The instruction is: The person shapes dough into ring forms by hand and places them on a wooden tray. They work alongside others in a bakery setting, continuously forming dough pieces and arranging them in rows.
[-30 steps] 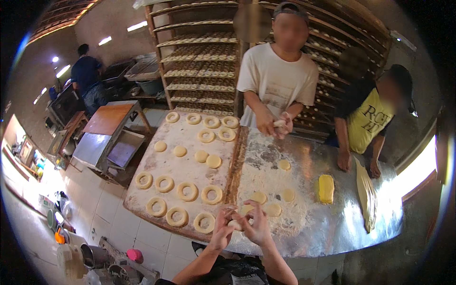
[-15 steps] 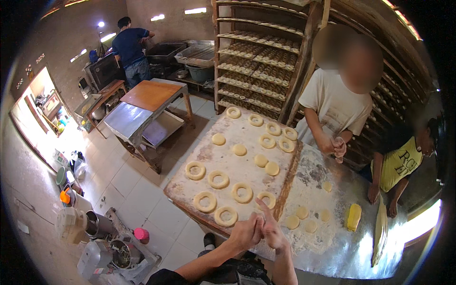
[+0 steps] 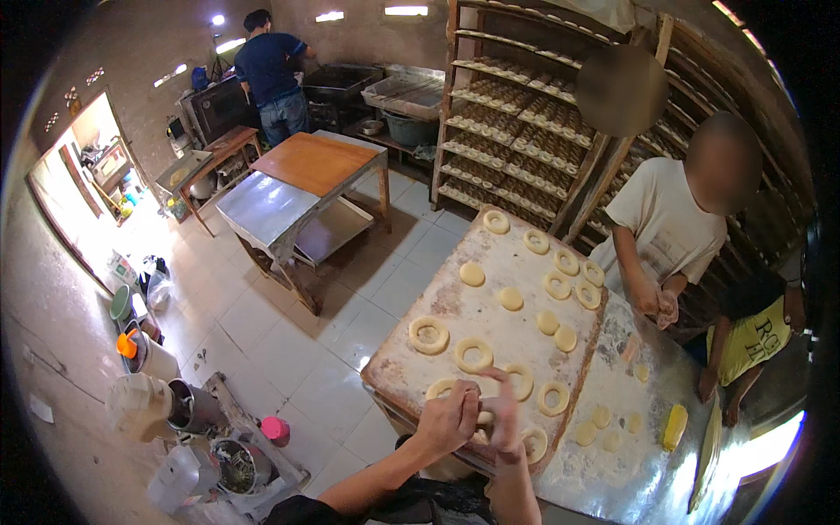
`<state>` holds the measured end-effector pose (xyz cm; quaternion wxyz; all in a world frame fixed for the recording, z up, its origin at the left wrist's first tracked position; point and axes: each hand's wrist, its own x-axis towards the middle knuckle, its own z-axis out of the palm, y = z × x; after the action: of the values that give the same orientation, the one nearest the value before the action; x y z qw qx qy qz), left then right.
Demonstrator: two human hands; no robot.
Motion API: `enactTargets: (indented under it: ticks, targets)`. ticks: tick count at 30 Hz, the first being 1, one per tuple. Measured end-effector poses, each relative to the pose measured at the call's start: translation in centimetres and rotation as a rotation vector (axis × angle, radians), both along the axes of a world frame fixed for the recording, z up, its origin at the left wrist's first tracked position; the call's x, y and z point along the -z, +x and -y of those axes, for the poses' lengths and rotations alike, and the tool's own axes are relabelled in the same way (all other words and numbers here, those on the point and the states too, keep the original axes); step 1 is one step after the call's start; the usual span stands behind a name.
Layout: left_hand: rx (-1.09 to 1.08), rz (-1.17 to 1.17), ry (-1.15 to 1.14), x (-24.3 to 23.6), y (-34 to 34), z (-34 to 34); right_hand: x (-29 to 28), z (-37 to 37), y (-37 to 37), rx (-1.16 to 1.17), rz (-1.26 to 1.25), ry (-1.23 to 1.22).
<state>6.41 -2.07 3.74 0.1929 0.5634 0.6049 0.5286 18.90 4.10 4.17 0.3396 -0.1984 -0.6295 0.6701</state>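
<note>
Dough rings [image 3: 473, 355] lie spaced across the floured board [image 3: 459, 311], likely so they don't stick. Over the nearest, left hand [image 3: 448, 422] curls, its grip unclear; right hand's [image 3: 505, 422] fingers spread apart, blurred, seemingly unloaded.

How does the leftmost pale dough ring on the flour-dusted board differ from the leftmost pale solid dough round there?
The pale dough ring has an open middle, while the pale solid dough round has none. The ring is also wider than the round, and it lies nearer the person's left hand than the round does. Both lie flat on the flour-dusted board.
</note>
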Motion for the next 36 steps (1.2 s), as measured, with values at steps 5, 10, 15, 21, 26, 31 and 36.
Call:
enactTargets:
  ticks: [5,10,15,21,26,31,36]
  targets:
    - [-0.041,-0.044,0.022,0.2,-2.9,-0.2,-0.5,-1.1,-3.4,0.103,0.316,0.057]
    - [-0.108,0.132,-0.244,-0.1,-6.1,-0.3,-1.1,-1.8,-5.5,0.254,-0.143,-0.798]
    - [-0.200,0.214,-0.321,-0.5,-8.2,-1.4,0.3,-3.0,-10.3,-0.079,0.314,-0.172]
    - [-0.520,-0.347,-0.534,0.4,-14.3,-3.9,-0.3,-4.6,-13.4,0.375,0.805,0.309]
    - [-0.438,-0.612,-0.701,1.5,-16.5,-1.8,-0.6,-4.4,-12.8,0.265,1.093,0.558]
    - [-0.249,-0.554,-0.742,2.7,-14.1,-1.1,1.8,-1.9,-13.5,0.198,1.192,0.928]
    - [-0.255,-0.548,-0.771,3.1,-14.2,-1.2,2.9,-1.4,-13.6,0.176,1.184,0.902]
